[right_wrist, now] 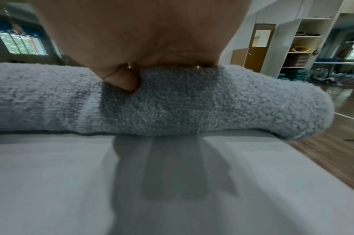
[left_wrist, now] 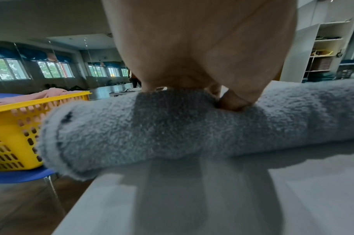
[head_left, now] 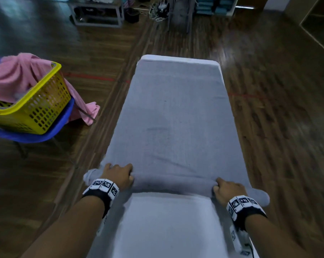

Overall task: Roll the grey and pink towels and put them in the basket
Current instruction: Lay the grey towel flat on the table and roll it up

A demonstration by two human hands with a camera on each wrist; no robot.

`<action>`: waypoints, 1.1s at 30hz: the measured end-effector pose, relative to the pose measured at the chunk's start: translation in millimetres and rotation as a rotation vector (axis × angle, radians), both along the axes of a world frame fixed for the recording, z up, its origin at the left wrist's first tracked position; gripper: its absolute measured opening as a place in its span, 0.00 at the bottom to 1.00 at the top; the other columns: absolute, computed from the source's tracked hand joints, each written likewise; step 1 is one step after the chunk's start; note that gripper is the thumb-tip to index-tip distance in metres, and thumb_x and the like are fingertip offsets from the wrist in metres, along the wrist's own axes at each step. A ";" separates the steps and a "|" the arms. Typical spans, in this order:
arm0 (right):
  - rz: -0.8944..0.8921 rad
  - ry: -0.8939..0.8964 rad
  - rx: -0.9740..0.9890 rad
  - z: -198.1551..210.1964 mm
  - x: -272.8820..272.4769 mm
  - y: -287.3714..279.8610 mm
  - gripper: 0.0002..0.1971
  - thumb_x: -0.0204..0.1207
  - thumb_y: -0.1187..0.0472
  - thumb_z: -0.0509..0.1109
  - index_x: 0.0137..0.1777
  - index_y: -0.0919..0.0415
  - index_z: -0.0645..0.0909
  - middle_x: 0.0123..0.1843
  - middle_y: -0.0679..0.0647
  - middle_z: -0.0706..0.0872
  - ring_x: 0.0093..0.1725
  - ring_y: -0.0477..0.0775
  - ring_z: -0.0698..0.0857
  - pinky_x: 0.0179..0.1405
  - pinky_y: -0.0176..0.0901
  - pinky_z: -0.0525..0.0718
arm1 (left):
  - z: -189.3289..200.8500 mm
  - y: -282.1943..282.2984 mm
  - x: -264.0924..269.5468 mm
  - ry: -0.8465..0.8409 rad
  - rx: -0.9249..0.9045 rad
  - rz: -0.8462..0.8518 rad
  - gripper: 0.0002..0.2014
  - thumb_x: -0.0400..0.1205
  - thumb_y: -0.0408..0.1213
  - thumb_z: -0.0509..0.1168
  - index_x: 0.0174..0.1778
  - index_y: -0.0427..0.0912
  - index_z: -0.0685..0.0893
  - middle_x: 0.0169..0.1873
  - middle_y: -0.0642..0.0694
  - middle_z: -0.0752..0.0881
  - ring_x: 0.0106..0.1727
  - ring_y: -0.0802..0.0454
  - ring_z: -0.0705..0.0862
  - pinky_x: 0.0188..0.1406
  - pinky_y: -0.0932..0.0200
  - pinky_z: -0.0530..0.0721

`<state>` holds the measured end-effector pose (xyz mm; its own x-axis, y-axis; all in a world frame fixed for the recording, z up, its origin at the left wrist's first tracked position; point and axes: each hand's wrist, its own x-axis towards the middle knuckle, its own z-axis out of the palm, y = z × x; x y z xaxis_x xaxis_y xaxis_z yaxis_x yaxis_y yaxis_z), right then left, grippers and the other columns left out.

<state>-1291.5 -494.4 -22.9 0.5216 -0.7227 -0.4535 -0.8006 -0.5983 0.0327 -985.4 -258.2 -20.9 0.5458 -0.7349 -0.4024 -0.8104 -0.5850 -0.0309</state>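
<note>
A grey towel (head_left: 176,116) lies lengthwise on a white table (head_left: 166,224), its near end wound into a roll (head_left: 172,184) across the table. My left hand (head_left: 118,174) grips the roll (left_wrist: 172,127) near its left end, thumb pressed into the pile. Near the right end my right hand (head_left: 226,190) grips the same roll (right_wrist: 172,103), its fingers curled over the top. Both roll ends overhang the table sides. A pink towel (head_left: 17,75) drapes over the yellow basket (head_left: 42,108) at the left.
The basket sits on a blue chair (head_left: 51,133) left of the table, also seen in the left wrist view as the yellow basket (left_wrist: 13,127). Wooden floor (head_left: 278,127) surrounds the table. Shelving (head_left: 213,6) and a metal frame (head_left: 98,13) stand far back.
</note>
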 end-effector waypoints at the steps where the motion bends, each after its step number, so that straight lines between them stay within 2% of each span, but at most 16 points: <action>1: -0.009 -0.010 -0.034 0.2 -4.0 3.7 0.12 0.78 0.50 0.55 0.57 0.51 0.73 0.54 0.55 0.87 0.55 0.58 0.84 0.59 0.52 0.73 | -0.2 2.4 -0.4 -0.021 -0.060 -0.013 0.14 0.78 0.47 0.58 0.58 0.52 0.76 0.49 0.45 0.87 0.56 0.42 0.82 0.63 0.44 0.68; 3: -0.006 -0.095 -0.164 0.6 -11.3 10.9 0.13 0.77 0.52 0.61 0.59 0.52 0.76 0.56 0.55 0.84 0.57 0.59 0.82 0.59 0.53 0.73 | 2.9 7.5 -4.4 -0.137 -0.228 -0.076 0.13 0.77 0.43 0.61 0.57 0.48 0.82 0.46 0.43 0.87 0.49 0.39 0.84 0.55 0.44 0.75; 5: 0.022 -0.222 -0.258 1.1 -12.4 22.1 0.12 0.75 0.53 0.68 0.57 0.56 0.81 0.55 0.58 0.83 0.54 0.62 0.81 0.56 0.54 0.75 | 2.7 13.1 -12.9 -0.225 -0.365 -0.130 0.12 0.75 0.42 0.59 0.46 0.45 0.86 0.38 0.42 0.86 0.41 0.39 0.84 0.47 0.45 0.77; 7: 0.060 -0.286 -0.289 -3.3 -10.7 37.4 0.14 0.74 0.52 0.71 0.56 0.57 0.83 0.54 0.58 0.84 0.53 0.63 0.82 0.55 0.55 0.76 | -0.3 21.2 -24.9 -0.197 -0.380 -0.142 0.13 0.72 0.46 0.58 0.37 0.46 0.86 0.33 0.45 0.86 0.38 0.41 0.83 0.46 0.46 0.76; 9: 0.052 -0.255 -0.245 -9.1 -7.4 51.4 0.21 0.73 0.46 0.70 0.63 0.55 0.81 0.61 0.56 0.83 0.60 0.61 0.80 0.62 0.55 0.73 | -2.2 29.4 -35.7 -0.118 -0.312 -0.132 0.12 0.69 0.52 0.66 0.39 0.49 0.88 0.37 0.48 0.89 0.42 0.43 0.85 0.50 0.43 0.77; 11: 0.022 -0.188 -0.204 -14.9 -5.2 57.9 0.26 0.73 0.44 0.66 0.70 0.51 0.75 0.68 0.51 0.79 0.68 0.57 0.76 0.69 0.52 0.67 | -3.8 35.5 -38.1 -0.053 -0.241 -0.109 0.17 0.65 0.52 0.74 0.47 0.50 0.89 0.44 0.49 0.90 0.49 0.42 0.86 0.58 0.38 0.76; 14: -0.008 -0.214 -0.182 -17.3 -1.6 52.8 0.23 0.76 0.50 0.65 0.71 0.49 0.73 0.70 0.49 0.78 0.69 0.55 0.76 0.71 0.51 0.67 | -5.0 31.5 -30.5 -0.023 -0.232 -0.075 0.16 0.74 0.43 0.69 0.59 0.51 0.86 0.56 0.50 0.89 0.62 0.41 0.81 0.70 0.36 0.66; 18: -0.018 -0.143 -0.185 -8.8 8.8 41.4 0.16 0.78 0.51 0.59 0.64 0.48 0.74 0.62 0.48 0.82 0.61 0.55 0.80 0.63 0.49 0.70 | -1.8 11.4 -22.4 -0.011 -0.095 -0.032 0.14 0.79 0.47 0.57 0.58 0.52 0.81 0.53 0.50 0.87 0.63 0.45 0.76 0.72 0.41 0.59; 20: -0.035 -0.119 -0.126 -5.7 13.5 35.4 0.14 0.77 0.50 0.56 0.59 0.50 0.75 0.55 0.51 0.85 0.56 0.56 0.82 0.60 0.50 0.70 | 1.0 3.2 -20.4 0.050 -0.027 -0.013 0.14 0.79 0.48 0.55 0.58 0.51 0.79 0.50 0.47 0.87 0.59 0.44 0.79 0.69 0.42 0.61; 22: -0.042 -0.105 -0.068 -1.4 13.2 32.8 0.13 0.76 0.49 0.56 0.55 0.51 0.76 0.49 0.51 0.87 0.51 0.57 0.83 0.59 0.50 0.71 | 2.7 -0.2 -20.8 0.062 -0.069 -0.010 0.15 0.78 0.47 0.58 0.60 0.51 0.77 0.50 0.46 0.86 0.57 0.43 0.80 0.66 0.43 0.64; 24: -0.033 -0.136 -0.133 0.7 10.2 32.8 0.12 0.75 0.50 0.61 0.55 0.52 0.77 0.51 0.53 0.86 0.52 0.58 0.83 0.59 0.52 0.73 | 7.6 0.9 -24.3 -0.066 -0.251 -0.075 0.15 0.77 0.43 0.61 0.59 0.49 0.81 0.50 0.44 0.86 0.54 0.40 0.82 0.61 0.43 0.71; 26: -0.006 -0.267 -0.243 4.0 10.2 35.2 0.13 0.71 0.55 0.73 0.54 0.56 0.81 0.52 0.57 0.85 0.51 0.62 0.83 0.56 0.56 0.77 | 11.2 3.3 -32.1 -0.191 -0.404 -0.152 0.10 0.74 0.42 0.62 0.45 0.46 0.86 0.40 0.44 0.87 0.43 0.40 0.84 0.52 0.42 0.78; 28: 0.046 -0.367 -0.332 3.7 11.3 40.4 0.11 0.66 0.59 0.80 0.47 0.58 0.84 0.46 0.58 0.85 0.44 0.63 0.83 0.47 0.56 0.81 | 8.3 10.5 -42.6 -0.194 -0.413 -0.210 0.05 0.71 0.45 0.70 0.37 0.48 0.86 0.33 0.47 0.86 0.38 0.42 0.84 0.49 0.43 0.79; 29: 0.080 -0.367 -0.337 1.3 11.1 43.9 0.10 0.67 0.58 0.79 0.46 0.58 0.84 0.45 0.57 0.85 0.43 0.62 0.83 0.46 0.54 0.80 | 5.1 14.9 -47.0 -0.154 -0.365 -0.218 0.09 0.68 0.50 0.74 0.37 0.49 0.86 0.34 0.49 0.87 0.39 0.43 0.84 0.50 0.43 0.79; 31: 0.097 -0.313 -0.266 -7.7 11.4 50.3 0.13 0.73 0.49 0.72 0.53 0.55 0.84 0.52 0.56 0.86 0.51 0.61 0.83 0.53 0.54 0.77 | 0.4 21.9 -50.0 -0.095 -0.279 -0.195 0.17 0.63 0.56 0.77 0.41 0.51 0.86 0.38 0.51 0.88 0.42 0.44 0.86 0.52 0.41 0.80; 33: 0.090 -0.235 -0.188 -18.7 7.5 54.0 0.24 0.76 0.42 0.64 0.67 0.52 0.78 0.67 0.53 0.81 0.66 0.58 0.78 0.67 0.53 0.71 | -1.5 23.6 -48.1 -0.096 -0.274 -0.175 0.16 0.64 0.49 0.79 0.45 0.51 0.87 0.43 0.52 0.90 0.46 0.44 0.86 0.54 0.39 0.80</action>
<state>-1284.0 -440.4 -41.6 0.6622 -0.7283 -0.1761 -0.7432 -0.6684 -0.0303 -1033.4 -234.6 -22.4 0.4280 -0.8943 -0.1301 -0.9002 -0.4347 0.0269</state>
